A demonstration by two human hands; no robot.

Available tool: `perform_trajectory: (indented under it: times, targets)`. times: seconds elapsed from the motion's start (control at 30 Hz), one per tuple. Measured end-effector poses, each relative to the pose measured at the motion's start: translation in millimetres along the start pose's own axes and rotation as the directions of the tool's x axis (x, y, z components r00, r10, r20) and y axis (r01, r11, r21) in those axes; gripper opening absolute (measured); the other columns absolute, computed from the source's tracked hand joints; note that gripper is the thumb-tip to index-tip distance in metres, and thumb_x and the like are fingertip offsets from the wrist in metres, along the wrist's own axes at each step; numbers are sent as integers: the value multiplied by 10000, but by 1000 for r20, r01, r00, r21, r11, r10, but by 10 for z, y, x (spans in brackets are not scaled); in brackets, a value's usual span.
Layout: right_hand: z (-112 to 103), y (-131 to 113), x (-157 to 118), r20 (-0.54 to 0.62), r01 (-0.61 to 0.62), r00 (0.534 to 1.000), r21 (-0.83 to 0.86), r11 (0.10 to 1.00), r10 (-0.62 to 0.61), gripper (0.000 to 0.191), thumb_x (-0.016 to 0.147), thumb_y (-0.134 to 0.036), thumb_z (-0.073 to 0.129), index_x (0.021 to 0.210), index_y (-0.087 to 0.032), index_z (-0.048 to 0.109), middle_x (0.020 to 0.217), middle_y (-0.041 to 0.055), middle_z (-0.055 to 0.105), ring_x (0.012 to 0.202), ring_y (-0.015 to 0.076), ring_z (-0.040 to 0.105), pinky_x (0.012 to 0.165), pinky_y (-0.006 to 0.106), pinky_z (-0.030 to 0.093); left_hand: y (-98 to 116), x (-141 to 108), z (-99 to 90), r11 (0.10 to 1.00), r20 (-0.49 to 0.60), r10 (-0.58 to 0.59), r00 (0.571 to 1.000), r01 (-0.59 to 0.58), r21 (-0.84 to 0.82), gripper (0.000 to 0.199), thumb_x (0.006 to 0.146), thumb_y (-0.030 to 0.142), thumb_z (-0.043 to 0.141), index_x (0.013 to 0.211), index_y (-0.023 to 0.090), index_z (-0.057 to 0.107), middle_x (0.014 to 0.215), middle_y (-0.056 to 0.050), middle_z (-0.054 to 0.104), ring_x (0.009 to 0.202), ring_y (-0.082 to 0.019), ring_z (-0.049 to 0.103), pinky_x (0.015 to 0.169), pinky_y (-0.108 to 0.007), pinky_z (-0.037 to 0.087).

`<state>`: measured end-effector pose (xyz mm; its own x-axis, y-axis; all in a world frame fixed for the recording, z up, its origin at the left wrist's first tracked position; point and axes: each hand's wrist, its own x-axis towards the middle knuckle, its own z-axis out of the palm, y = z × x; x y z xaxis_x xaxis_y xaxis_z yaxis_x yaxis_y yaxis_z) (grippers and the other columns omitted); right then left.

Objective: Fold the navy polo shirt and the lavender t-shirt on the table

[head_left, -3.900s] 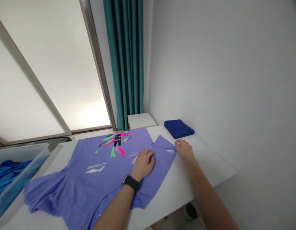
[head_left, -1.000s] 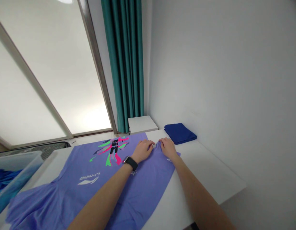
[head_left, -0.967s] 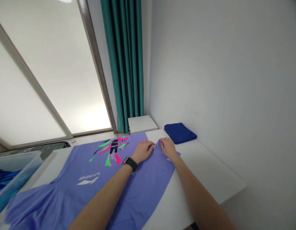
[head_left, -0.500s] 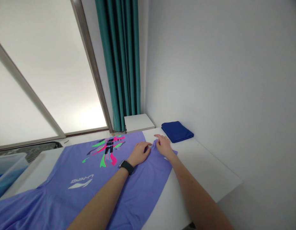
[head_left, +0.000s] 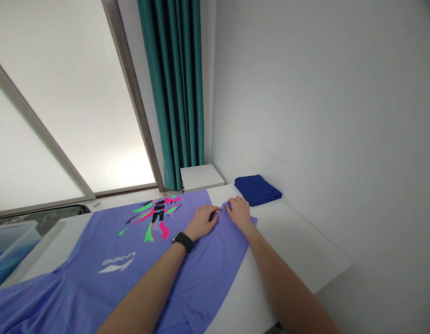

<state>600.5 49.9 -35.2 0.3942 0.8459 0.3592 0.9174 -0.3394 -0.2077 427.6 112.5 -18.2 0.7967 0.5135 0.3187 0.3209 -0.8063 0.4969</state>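
A purple shirt [head_left: 131,241] with a bright pink, green and black print and white lettering lies spread over the white table [head_left: 298,241]. My left hand [head_left: 203,221], with a dark watch at the wrist, rests on the shirt near its far right part, its thumb and fingertips at a bunched bit of fabric. Just right of it, my right hand [head_left: 239,212] has its fingers curled down on the same gathered fabric. The two hands are a small gap apart, with raised folds between them.
A folded dark blue cloth [head_left: 257,189] lies on the table beyond my right hand, near the wall. A white cabinet [head_left: 201,177] stands behind, before a green curtain [head_left: 180,93]. At left is a translucent bin [head_left: 16,246] with blue contents.
The fingers of my right hand, raised and stretched before, have curled down onto the fabric. My left hand has hardly moved.
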Motion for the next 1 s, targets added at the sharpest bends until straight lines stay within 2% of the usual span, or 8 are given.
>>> perform_trajectory:
  times: [0.07, 0.2, 0.3, 0.37, 0.53, 0.63, 0.83, 1.0]
  targets:
    - [-7, 2, 17, -24, -6, 1000, 34, 999, 7, 103, 897, -264, 537, 912, -220, 628, 1002, 106, 613, 1005, 262, 494, 838, 367, 347, -5, -1, -2, 1000, -1, 0, 1000, 0, -6, 307, 887, 220, 513, 1169, 204, 633, 1025, -52, 701, 978, -213, 607, 905, -369, 422]
    - [-45, 67, 61, -112, -76, 989, 177, 981, 97, 105, 884, -242, 488, 889, -217, 591, 1014, 100, 614, 994, 254, 512, 826, 351, 370, -6, 2, -1, 999, -18, -19, 1000, 19, -27, 308, 904, 233, 483, 1179, 199, 619, 987, -49, 695, 962, -212, 610, 891, -367, 427]
    - [-75, 129, 89, -170, -30, 981, 327, 944, 90, 118, 867, -229, 456, 907, -217, 566, 1040, 92, 631, 1027, 248, 535, 873, 363, 381, -1, 3, 3, 999, -37, -35, 999, 34, -26, 312, 921, 243, 462, 1193, 192, 606, 985, -54, 687, 965, -213, 605, 893, -374, 424]
    - [-88, 154, 97, -179, 3, 981, 431, 903, 82, 118, 864, -245, 438, 897, -225, 550, 981, 77, 648, 987, 238, 566, 877, 363, 396, 0, 5, 4, 999, -44, -39, 998, 39, -10, 304, 925, 251, 462, 1184, 189, 609, 1000, -62, 680, 976, -217, 596, 895, -378, 423]
    - [-116, 148, 93, -148, -5, 981, 617, 787, 122, 161, 878, -380, 419, 810, -249, 484, 743, 17, 605, 740, 200, 582, 731, 307, 442, 3, 20, -11, 999, -24, -38, 999, 39, 35, 233, 940, 292, 447, 907, 185, 651, 945, -66, 658, 946, -219, 574, 854, -359, 429]
    - [-143, 127, 89, -164, 14, 979, 637, 771, 118, 207, 879, -435, 425, 806, -247, 472, 712, 9, 587, 694, 195, 571, 695, 300, 438, 12, 29, -23, 998, -36, -59, 998, 59, 2, 208, 932, 284, 455, 858, 185, 623, 900, -55, 661, 910, -215, 576, 835, -354, 431]
    - [-189, 132, 86, -169, -8, 976, 613, 790, 141, 224, 884, -451, 440, 860, -242, 518, 744, 20, 627, 702, 203, 594, 679, 294, 426, 7, 33, -24, 984, -77, -101, 992, 88, -155, 152, 907, 246, 475, 915, 199, 619, 890, -26, 687, 864, -191, 624, 843, -334, 454]
    - [-179, 208, 90, -157, -54, 974, 532, 845, 162, 324, 879, -476, 453, 648, -250, 474, 578, -11, 544, 586, 176, 507, 611, 280, 377, -11, 37, -14, 980, -68, -104, 992, 91, -177, 208, 916, 240, 459, 1030, 201, 629, 848, -11, 696, 839, -187, 644, 852, -336, 468]
